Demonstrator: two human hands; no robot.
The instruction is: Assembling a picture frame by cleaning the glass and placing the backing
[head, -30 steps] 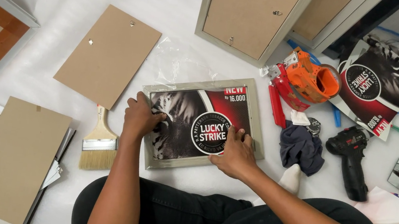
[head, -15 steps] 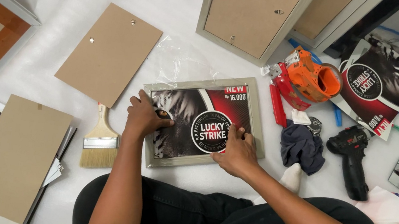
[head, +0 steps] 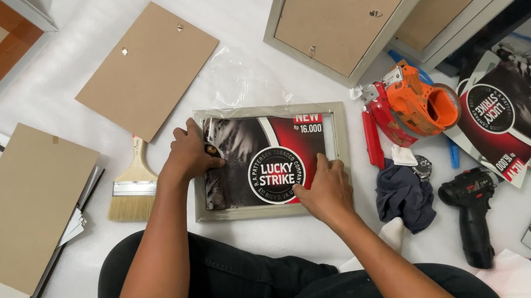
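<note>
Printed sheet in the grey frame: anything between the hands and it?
Nothing visible. The left hand presses the printed sheet near its left edge and the right hand its lower right, both directly on it inside the grey frame.

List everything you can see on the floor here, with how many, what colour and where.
picture frame: one, grey-silver, centre, under both hands
printed sheet: one, black, red and white, lying in the frame
backing boards: two loose, brown, left of the frame
paintbrush: one, pale bristles, left of the frame
plastic wrap: one, clear, above the frame
tape dispenser: one, orange and red, right of the frame
cloth: one, dark blue, right of the frame
cordless drill: one, black, further right
second printed sheet: one, black and red, top right
frames, backs up: two, grey, top
left hand: on the sheet's left edge
right hand: flat on the sheet's right side
</note>
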